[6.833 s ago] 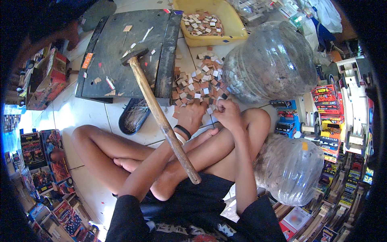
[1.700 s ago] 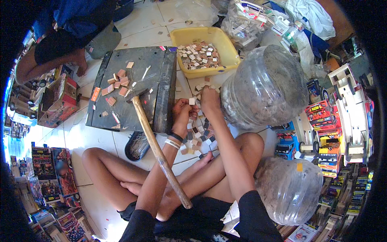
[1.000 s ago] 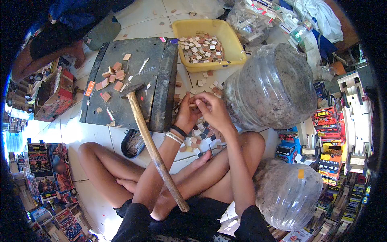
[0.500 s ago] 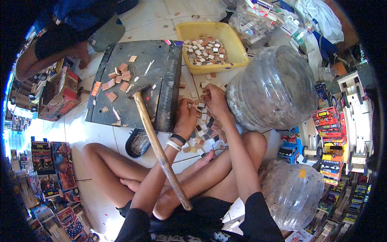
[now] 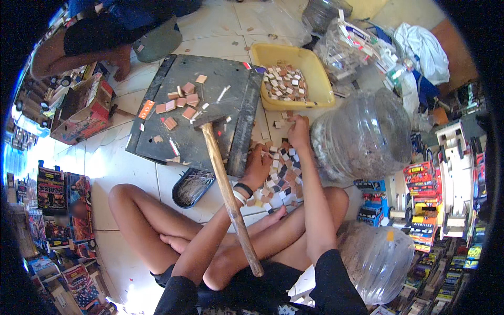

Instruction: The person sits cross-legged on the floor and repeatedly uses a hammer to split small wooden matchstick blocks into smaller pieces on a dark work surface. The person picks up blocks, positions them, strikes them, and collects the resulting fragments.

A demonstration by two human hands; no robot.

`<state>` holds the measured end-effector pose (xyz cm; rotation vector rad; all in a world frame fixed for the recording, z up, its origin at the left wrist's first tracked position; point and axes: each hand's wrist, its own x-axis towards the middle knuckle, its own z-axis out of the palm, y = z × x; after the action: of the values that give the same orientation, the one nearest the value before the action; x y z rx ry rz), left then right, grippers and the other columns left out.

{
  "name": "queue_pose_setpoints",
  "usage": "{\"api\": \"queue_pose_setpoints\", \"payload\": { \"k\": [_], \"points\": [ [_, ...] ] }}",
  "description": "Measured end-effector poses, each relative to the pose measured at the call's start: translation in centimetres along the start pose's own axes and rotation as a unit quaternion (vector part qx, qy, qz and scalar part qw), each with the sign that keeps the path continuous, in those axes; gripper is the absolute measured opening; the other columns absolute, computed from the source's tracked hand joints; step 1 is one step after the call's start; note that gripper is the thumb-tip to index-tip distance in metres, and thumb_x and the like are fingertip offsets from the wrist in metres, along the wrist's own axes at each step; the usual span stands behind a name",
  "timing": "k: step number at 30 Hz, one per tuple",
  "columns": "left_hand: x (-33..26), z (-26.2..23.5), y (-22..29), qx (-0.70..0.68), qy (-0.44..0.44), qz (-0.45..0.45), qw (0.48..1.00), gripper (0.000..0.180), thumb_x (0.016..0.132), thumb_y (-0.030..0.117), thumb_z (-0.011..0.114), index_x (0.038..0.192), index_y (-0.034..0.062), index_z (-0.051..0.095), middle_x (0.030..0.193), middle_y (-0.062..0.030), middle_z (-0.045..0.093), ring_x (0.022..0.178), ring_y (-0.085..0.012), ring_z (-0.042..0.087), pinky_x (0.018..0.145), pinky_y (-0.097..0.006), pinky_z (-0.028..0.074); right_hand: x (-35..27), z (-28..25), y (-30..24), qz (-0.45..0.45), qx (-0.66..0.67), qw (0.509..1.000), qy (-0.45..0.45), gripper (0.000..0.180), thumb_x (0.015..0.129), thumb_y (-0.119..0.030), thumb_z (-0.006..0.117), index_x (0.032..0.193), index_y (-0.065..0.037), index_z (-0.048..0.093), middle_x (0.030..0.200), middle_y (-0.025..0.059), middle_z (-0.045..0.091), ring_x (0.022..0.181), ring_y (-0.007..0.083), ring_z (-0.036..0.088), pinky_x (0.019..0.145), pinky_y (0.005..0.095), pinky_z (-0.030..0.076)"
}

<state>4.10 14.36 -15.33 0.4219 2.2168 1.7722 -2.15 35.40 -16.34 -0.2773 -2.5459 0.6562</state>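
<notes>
Head view shows square chips [image 5: 286, 176] (brown, white, dark).

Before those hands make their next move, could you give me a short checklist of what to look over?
1. Left hand at the loose squares: ok.
2. Right hand with a square in its grip: cannot tell; fingertips unclear.
3. Yellow tub upright, squares inside: ok.
4. Hammer wholly on the dark block: not ok; its handle juts toward the lap.
5. Dark tray on the floor: ok.
</notes>
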Motion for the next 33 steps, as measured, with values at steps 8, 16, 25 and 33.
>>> {"api": "queue_pose_setpoints", "payload": {
  "k": [8,16,25,33],
  "points": [
    [1.8,1.3,1.3,0.228,0.157,0.118,0.953,0.053,0.095,0.005,0.055,0.144,-0.0095,0.038,0.122,-0.0336,0.058,0.118,-0.047,0.056,0.106,-0.051,0.042,1.4,0.0,-1.5,0.014,-0.207,0.965,-0.162,0.023,0.092,-0.003,0.059,0.113,0.006,0.061,0.106,0.0309,0.061,0.099,0.0517,0.065,0.084,0.0565,0.056],
    [8.2,2.7,1.5,0.339,0.261,0.059,0.902,0.077,0.082,0.0,0.064,0.15,-0.014,0.03,0.106,-0.0329,0.069,0.095,-0.0457,0.07,0.08,-0.051,0.058,-4.8,-4.6,-6.1,0.117,0.063,0.991,-0.019,0.014,0.096,-0.018,0.053,0.095,-0.005,0.055,0.082,0.0154,0.067,0.078,0.0316,0.066,0.067,0.048,0.051],
    [10.4,3.0,-1.0,0.389,0.1,-0.08,0.912,0.031,0.093,0.001,0.059,0.121,-0.0085,0.051,0.092,-0.0291,0.073,0.09,-0.038,0.076,0.073,-0.044,0.062,-10.9,-11.8,-3.4,0.411,0.548,0.726,-0.052,0.035,0.103,-0.039,0.056,0.083,-0.01,0.057,0.081,0.002,0.062,0.068,0.0145,0.052,0.063,0.031,0.043],
    [9.3,4.5,3.6,0.384,0.0,0.088,0.919,0.03,0.088,0.019,0.066,0.113,0.0025,0.067,0.089,-0.0221,0.075,0.087,-0.0413,0.075,0.077,-0.053,0.06,-12.0,-7.9,-6.9,0.283,-0.007,0.955,-0.09,0.027,0.104,-0.023,0.052,0.114,-0.007,0.071,0.102,0.0258,0.072,0.101,0.0472,0.068,0.087,0.0546,0.052]
  ]
}}
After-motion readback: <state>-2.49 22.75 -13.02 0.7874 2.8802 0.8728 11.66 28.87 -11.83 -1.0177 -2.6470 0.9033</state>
